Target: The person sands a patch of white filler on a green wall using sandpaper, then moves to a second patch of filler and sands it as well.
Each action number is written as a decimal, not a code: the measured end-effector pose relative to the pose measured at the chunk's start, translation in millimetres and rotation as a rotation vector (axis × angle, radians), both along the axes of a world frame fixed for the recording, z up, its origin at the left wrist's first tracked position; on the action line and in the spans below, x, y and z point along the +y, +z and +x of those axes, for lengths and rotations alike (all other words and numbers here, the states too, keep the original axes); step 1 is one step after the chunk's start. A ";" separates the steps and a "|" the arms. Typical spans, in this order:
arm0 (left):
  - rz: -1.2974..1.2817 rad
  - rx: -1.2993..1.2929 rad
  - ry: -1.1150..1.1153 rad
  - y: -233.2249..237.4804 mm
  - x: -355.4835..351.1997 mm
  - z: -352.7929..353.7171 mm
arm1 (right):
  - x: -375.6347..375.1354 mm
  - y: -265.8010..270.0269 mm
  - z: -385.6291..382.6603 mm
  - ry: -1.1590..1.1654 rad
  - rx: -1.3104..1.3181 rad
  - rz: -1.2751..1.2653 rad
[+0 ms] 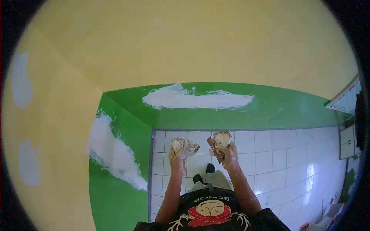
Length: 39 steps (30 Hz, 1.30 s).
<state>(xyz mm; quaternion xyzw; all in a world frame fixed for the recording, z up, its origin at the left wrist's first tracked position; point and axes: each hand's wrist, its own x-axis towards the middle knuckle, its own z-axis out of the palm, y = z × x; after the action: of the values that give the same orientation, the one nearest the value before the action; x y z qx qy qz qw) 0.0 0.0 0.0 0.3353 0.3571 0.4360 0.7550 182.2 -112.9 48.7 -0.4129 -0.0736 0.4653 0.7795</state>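
Note:
My left hand (177, 161) is closed around a whitish, stained scraper (186, 147) with a roughly triangular outline, caked with what looks like putty. A brown scraper (222, 137) with a pale lump of putty on its face is gripped in my right hand (230, 157). Both are held up in front of my body, apart from each other and away from the wall. Ahead, a long white putty patch (196, 98) runs across the green wall band (281, 111). Another white patch (113, 148) covers part of the left wall.
Yellow wall (216, 42) rises above the green, with pale patches (22, 81) at far left. White floor tiles (285, 161) lie below, with my feet (210, 168) on them. A pale cabinet (347, 142) stands at right; assorted items (327, 215) sit at lower right.

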 end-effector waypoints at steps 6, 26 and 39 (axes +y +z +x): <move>0.011 0.149 0.172 11.7 16.4 21.2 | 18.5 -20.2 28.6 0.170 -0.018 -0.283; 0.699 0.844 0.947 -79.6 272.9 61.6 | 49.2 -250.3 79.8 0.018 -0.124 -0.478; 1.467 0.695 1.008 -224.1 323.7 138.6 | 108.7 -572.2 53.8 -0.048 -0.200 -0.292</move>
<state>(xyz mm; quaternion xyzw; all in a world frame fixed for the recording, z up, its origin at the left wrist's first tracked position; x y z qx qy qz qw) 138.6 323.7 -224.1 0.6427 0.3013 0.7011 -0.0682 236.0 -4.2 -523.5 -0.5676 -0.0723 0.4090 0.7108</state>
